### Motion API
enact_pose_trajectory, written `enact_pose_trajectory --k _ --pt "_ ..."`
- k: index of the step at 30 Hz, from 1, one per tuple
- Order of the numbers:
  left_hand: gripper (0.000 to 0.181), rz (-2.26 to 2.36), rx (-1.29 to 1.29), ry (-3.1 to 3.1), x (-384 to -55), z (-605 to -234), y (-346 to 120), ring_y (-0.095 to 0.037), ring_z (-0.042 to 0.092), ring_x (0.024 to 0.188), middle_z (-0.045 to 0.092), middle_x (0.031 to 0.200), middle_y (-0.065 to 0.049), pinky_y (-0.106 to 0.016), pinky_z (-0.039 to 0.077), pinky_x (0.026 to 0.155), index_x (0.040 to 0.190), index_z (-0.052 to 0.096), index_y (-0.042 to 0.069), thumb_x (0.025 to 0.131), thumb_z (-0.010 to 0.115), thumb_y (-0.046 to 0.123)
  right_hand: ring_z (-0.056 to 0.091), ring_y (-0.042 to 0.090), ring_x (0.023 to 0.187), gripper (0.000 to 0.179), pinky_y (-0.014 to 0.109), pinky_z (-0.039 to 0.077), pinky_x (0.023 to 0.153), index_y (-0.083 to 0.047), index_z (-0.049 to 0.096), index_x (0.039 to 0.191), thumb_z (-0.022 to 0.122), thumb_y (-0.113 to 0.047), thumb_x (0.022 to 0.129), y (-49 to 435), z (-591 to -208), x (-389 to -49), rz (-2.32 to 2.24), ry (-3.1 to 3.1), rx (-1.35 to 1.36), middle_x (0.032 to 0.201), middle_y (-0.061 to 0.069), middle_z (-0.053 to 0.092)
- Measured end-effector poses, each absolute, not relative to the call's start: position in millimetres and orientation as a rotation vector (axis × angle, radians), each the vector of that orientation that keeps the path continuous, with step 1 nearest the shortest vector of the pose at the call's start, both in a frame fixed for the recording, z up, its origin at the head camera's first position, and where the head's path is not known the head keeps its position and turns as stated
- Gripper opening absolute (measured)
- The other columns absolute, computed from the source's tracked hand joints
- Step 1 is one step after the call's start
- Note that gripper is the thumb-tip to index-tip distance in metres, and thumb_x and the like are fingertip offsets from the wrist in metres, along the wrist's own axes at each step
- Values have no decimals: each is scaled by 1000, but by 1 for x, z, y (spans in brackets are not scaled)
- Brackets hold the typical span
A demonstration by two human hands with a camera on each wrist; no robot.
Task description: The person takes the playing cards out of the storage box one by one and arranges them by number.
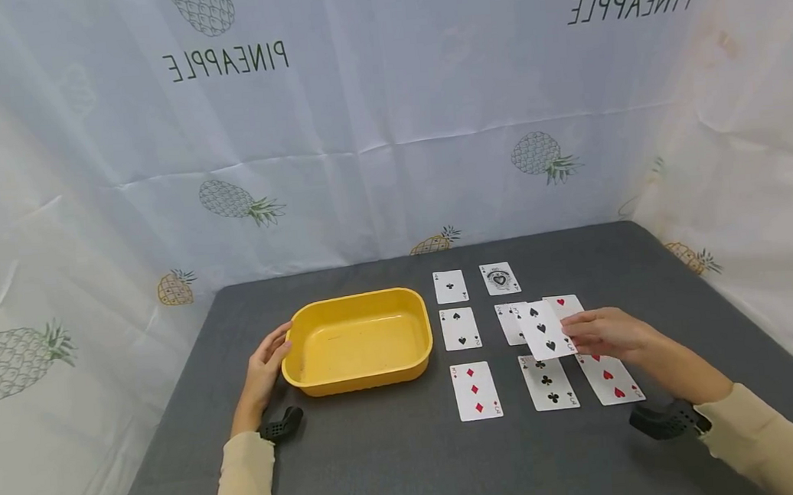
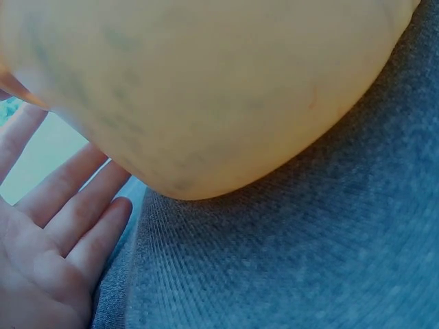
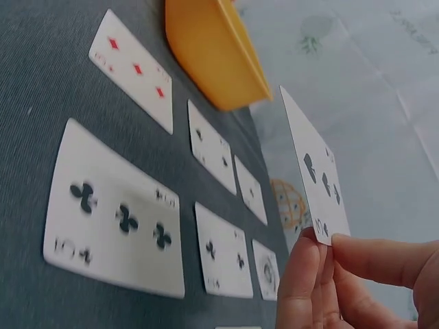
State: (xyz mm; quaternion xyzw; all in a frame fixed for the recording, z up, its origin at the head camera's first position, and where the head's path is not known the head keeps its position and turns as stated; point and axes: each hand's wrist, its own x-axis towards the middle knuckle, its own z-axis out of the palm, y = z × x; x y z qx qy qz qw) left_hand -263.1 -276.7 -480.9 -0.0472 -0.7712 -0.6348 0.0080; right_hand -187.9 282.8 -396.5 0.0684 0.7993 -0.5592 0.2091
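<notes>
My right hand [image 1: 606,332] pinches a three of spades [image 1: 543,331] between thumb and fingers, holding it up above the laid-out cards. In the head view it overlaps a two of clubs [image 1: 508,324], a heart card [image 1: 561,305] and the three of clubs [image 1: 549,382]. A three of hearts [image 1: 611,380] lies below my right hand, its top partly covered. At the left end of a yellow plastic basin [image 1: 361,386], my left hand [image 1: 267,365] touches the rim. The left wrist view shows its fingers [image 2: 82,212] extended beside the basin wall.
Left of the three of clubs lies a three of diamonds [image 1: 476,391]. A two of spades [image 1: 460,328], an ace of clubs [image 1: 451,287] and an ace of spades [image 1: 499,279] lie farther back. A white pineapple-print curtain [image 1: 374,126] hangs behind the dark grey table [image 1: 384,463].
</notes>
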Motion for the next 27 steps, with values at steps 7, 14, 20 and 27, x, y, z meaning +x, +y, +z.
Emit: enact_pose_trajectory --k 7,14,20,27 --pt "51 -1986 -131 -2420 -264 -481 -275 13 56 103 55 111 30 -8 48 85 146 40 8 100 51 28 62 3 77 39 21 54 71 9 57 122 61 -17 93 311 -401 -182 -1529 2193 242 84 -13 67" --pt "51 -1984 -120 -2427 -264 -479 -273 13 56 103 54 111 29 -8 48 84 146 40 8 100 51 27 60 5 76 48 21 55 70 19 47 126 56 -17 96 330 -410 -176 -1401 2267 240 85 -10 66" --pt "51 -1993 -126 -2416 -265 -481 -274 13 56 103 55 111 29 -8 49 85 146 41 8 100 52 28 60 5 76 48 21 54 70 21 45 125 54 -16 96 346 -413 -173 -1369 2291 273 86 -10 66" --pt "50 -2001 -130 -2420 -266 -482 -275 13 56 103 55 111 29 -8 49 84 146 39 8 101 51 26 60 2 71 32 20 53 68 11 61 113 54 -15 96 371 -415 -170 -1397 2232 311 80 -13 64"
